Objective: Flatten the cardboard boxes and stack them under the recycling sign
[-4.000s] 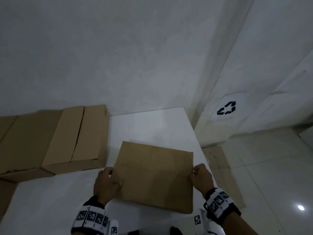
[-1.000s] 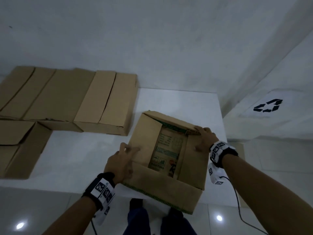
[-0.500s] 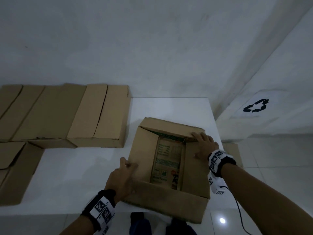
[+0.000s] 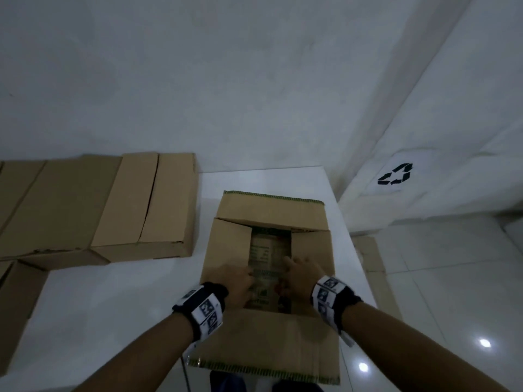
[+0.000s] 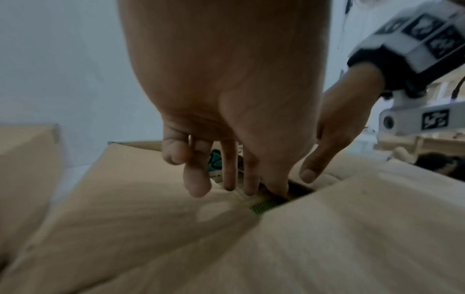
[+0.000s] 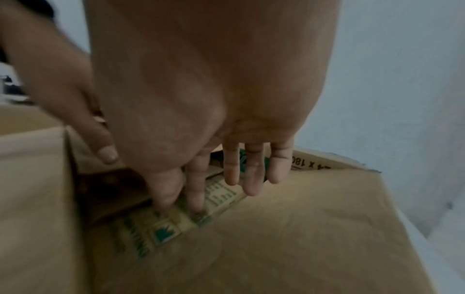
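A brown cardboard box (image 4: pixel 271 210) with green-edged flaps lies on the white table (image 4: pixel 113 301), its top flaps spread and a printed panel showing in the middle gap. My left hand (image 4: pixel 240 284) rests on the left side flap at that gap. In the left wrist view its fingers (image 5: pixel 196 183) point straight down onto the flap (image 5: pixel 125 218), with the thumb at the dark slit. My right hand (image 4: pixel 300 281) lies on the right side flap, its straight fingers (image 6: pixel 251 179) touching the printed panel (image 6: pixel 163 228). The black recycling sign (image 4: pixel 396 174) hangs on the right wall.
Several closed or part-flattened cardboard boxes (image 4: pixel 141 205) lie along the table's left side and back. A flat cardboard piece (image 4: pixel 368 256) lies on the tiled floor below the sign. The box's near flap overhangs the table's front edge.
Both hands have moved from the box's outer sides in to the middle gap between the side flaps. The far flap now lies folded back, flatter.
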The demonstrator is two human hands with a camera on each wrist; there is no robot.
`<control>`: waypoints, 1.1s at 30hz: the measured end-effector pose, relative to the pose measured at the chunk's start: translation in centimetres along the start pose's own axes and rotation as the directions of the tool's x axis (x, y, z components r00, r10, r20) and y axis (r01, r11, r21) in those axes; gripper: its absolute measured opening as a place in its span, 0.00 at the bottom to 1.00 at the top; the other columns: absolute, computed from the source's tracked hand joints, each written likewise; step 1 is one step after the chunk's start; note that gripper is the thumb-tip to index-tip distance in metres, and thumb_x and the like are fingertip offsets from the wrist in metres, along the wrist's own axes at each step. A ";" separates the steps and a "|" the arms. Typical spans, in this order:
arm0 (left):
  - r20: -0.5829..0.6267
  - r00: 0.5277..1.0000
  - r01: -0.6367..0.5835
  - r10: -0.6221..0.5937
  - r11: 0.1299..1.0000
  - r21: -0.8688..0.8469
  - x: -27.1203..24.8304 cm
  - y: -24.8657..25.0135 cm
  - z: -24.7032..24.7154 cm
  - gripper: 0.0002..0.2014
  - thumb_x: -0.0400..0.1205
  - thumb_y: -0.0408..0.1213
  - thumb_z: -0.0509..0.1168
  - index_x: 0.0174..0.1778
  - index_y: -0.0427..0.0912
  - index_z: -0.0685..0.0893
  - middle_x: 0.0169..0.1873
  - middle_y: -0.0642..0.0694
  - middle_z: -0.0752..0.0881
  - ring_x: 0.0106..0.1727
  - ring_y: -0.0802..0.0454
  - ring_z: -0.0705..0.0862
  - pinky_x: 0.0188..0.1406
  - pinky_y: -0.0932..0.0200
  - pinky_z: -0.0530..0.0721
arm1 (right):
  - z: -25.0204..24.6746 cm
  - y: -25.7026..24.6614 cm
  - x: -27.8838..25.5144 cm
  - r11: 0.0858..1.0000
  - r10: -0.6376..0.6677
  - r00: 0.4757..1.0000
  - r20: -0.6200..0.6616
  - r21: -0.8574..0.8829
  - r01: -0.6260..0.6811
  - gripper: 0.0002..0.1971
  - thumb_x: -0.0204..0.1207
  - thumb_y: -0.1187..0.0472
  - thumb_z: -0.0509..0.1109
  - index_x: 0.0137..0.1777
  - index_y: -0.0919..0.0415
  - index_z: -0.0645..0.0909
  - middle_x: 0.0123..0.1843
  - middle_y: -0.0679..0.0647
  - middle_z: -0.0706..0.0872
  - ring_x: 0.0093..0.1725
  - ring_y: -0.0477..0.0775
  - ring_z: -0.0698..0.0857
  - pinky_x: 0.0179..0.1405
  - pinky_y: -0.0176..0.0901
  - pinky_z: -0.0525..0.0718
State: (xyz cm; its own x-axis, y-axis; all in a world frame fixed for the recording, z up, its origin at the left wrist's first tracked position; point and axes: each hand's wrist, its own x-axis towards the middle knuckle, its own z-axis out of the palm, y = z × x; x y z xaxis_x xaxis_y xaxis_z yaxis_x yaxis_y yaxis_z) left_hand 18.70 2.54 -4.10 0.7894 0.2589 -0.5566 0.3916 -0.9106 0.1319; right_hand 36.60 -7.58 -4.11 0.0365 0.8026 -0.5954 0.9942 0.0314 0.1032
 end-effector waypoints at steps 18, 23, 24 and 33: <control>-0.418 0.908 -0.214 -0.027 0.828 -0.518 -8.7 -1.7 -2.5 0.09 0.74 0.33 0.62 0.46 0.51 0.73 0.56 0.58 0.66 0.32 0.54 0.78 0.30 0.56 0.78 | -1.8 1.8 -8.1 0.928 0.259 0.941 -0.217 0.325 -0.180 0.09 0.72 0.59 0.63 0.51 0.55 0.72 0.72 0.54 0.61 0.52 0.61 0.77 0.36 0.49 0.73; -0.418 0.863 -0.077 -0.285 0.743 -0.665 -12.2 -4.7 2.0 0.24 0.72 0.23 0.62 0.55 0.58 0.77 0.65 0.64 0.64 0.48 0.52 0.83 0.29 0.57 0.79 | -0.8 6.5 -11.0 0.822 0.523 0.827 -0.203 0.374 -0.428 0.14 0.79 0.59 0.61 0.64 0.54 0.73 0.72 0.58 0.63 0.53 0.60 0.81 0.45 0.47 0.82; -0.418 0.845 -0.058 -0.334 0.720 -0.691 -12.5 -5.0 3.0 0.25 0.73 0.21 0.62 0.55 0.58 0.77 0.65 0.66 0.64 0.54 0.55 0.81 0.30 0.58 0.79 | 0.0 7.7 -11.5 0.794 0.565 0.808 -0.170 0.378 -0.475 0.16 0.81 0.58 0.60 0.69 0.55 0.71 0.72 0.59 0.63 0.53 0.59 0.82 0.46 0.47 0.83; -0.268 0.776 0.191 -0.571 0.617 -0.763 -11.6 -3.5 7.9 0.21 0.77 0.38 0.71 0.63 0.58 0.74 0.69 0.57 0.65 0.51 0.50 0.85 0.37 0.59 0.86 | 6.2 10.6 -12.5 0.521 0.743 0.669 0.002 0.626 -0.580 0.18 0.78 0.44 0.61 0.63 0.51 0.70 0.61 0.56 0.62 0.55 0.65 0.81 0.55 0.59 0.83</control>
State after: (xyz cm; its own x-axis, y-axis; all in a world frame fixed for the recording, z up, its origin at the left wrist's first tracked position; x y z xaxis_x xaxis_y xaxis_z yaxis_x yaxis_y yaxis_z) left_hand 4.42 0.20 -4.60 0.5158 0.8069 -0.2879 0.7530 -0.2668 0.6015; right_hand 47.33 -20.99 -0.51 0.7633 0.5592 -0.3235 0.5601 -0.8224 -0.0998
